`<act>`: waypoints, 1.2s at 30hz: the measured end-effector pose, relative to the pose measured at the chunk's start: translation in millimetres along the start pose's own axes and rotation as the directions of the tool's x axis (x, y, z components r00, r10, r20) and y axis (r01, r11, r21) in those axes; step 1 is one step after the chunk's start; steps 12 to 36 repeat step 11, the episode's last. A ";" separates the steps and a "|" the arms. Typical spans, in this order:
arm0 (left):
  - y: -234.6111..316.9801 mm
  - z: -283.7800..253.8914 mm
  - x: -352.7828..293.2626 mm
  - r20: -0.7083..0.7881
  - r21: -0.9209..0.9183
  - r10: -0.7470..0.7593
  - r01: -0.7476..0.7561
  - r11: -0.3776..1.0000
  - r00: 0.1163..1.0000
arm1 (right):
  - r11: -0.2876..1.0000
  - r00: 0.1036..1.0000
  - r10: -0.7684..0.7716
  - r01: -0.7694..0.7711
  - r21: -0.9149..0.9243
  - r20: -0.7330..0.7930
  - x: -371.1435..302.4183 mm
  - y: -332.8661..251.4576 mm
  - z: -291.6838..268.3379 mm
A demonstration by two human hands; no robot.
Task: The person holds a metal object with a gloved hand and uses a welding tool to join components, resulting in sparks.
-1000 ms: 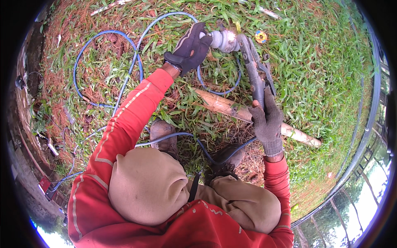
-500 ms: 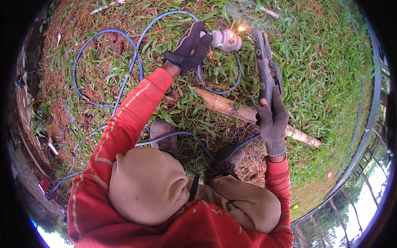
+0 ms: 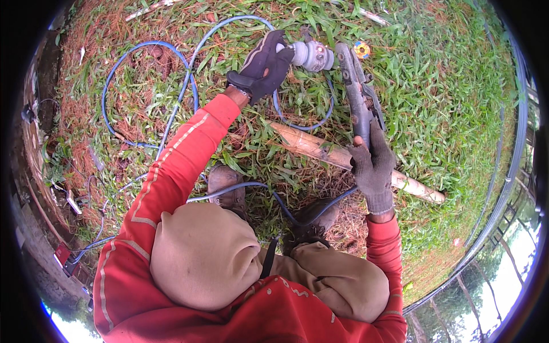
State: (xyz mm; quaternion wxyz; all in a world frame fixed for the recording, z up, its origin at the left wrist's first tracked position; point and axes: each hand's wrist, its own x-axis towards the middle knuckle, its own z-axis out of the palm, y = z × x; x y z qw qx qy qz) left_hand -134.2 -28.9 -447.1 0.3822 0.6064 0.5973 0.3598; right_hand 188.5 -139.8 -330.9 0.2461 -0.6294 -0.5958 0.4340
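My left hand [image 3: 264,66], in a dark glove, is closed around the narrow end of a grey metal piece with a ringed, cylindrical body [image 3: 316,56], held sideways above the grass. In a grey knit glove, my right hand [image 3: 374,163] grips a dark, long-jawed welding electrode holder [image 3: 355,94], pointing away from me. Its far end is close to the metal piece's right end; I cannot tell whether they touch. Beside that tip shows a small round yellow-orange spot [image 3: 361,50], which I cannot identify.
A blue cable [image 3: 104,94] loops over the grass on the left and runs past my boots [image 3: 227,188]. A bamboo pole [image 3: 309,143] lies across the ground beneath my right hand. Thin sticks [image 3: 372,16] lie at the far side. A red box [image 3: 62,260] stands at the left.
The bright sparks at the metal piece's right end are gone. The electrode holder's tip has tilted left, and my right hand has shifted slightly left. My left hand stays in place.
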 end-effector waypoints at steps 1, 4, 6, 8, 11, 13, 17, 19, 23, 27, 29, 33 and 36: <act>-0.1 1.9 -0.1 -0.012 0.008 -0.006 0.006 1.000 1.000 | 1.000 1.000 0.008 -0.008 -0.005 0.003 0.4 -0.4 0.7; -1.6 4.1 0.0 -0.027 0.016 -0.007 0.007 1.000 1.000 | 1.000 1.000 0.016 -0.015 -0.020 0.017 2.5 -4.2 0.1; -2.5 4.5 0.3 -0.028 0.017 -0.002 0.003 1.000 1.000 | 0.999 0.999 0.016 -0.015 -0.028 0.028 3.0 -4.0 -0.2; -3.0 5.0 0.6 -0.025 0.032 -0.004 0.005 0.999 1.000 | 0.999 1.000 0.011 -0.009 -0.054 0.021 2.7 1.1 -0.2; -9.5 3.1 0.7 -0.038 0.052 0.038 -0.036 0.998 0.999 | 0.999 1.000 0.000 0.001 -0.053 0.017 3.2 5.9 1.8; -9.5 3.1 0.7 -0.038 0.052 0.038 -0.036 0.998 0.999 | 0.999 1.000 0.000 0.001 -0.053 0.017 3.2 5.9 1.8; -9.5 3.1 0.7 -0.038 0.052 0.038 -0.036 0.998 0.999 | 0.999 1.000 0.000 0.001 -0.053 0.017 3.2 5.9 1.8; -9.5 3.1 0.7 -0.038 0.052 0.038 -0.036 0.998 0.999 | 0.999 1.000 0.000 0.001 -0.053 0.017 3.2 5.9 1.8; -9.5 3.1 0.7 -0.038 0.052 0.038 -0.036 0.998 0.999 | 0.999 1.000 0.000 0.001 -0.053 0.017 3.2 5.9 1.8; -9.5 3.1 0.7 -0.038 0.052 0.038 -0.036 0.998 0.999 | 0.999 1.000 0.000 0.001 -0.053 0.017 3.2 5.9 1.8; -9.5 3.1 0.7 -0.038 0.052 0.038 -0.036 0.998 0.999 | 0.999 1.000 0.000 0.001 -0.053 0.017 3.2 5.9 1.8; -9.5 3.1 0.7 -0.038 0.052 0.038 -0.036 0.998 0.999 | 0.999 1.000 0.000 0.001 -0.053 0.017 3.2 5.9 1.8; -9.5 3.1 0.7 -0.038 0.052 0.038 -0.036 0.998 0.999 | 0.999 1.000 0.000 0.001 -0.053 0.017 3.2 5.9 1.8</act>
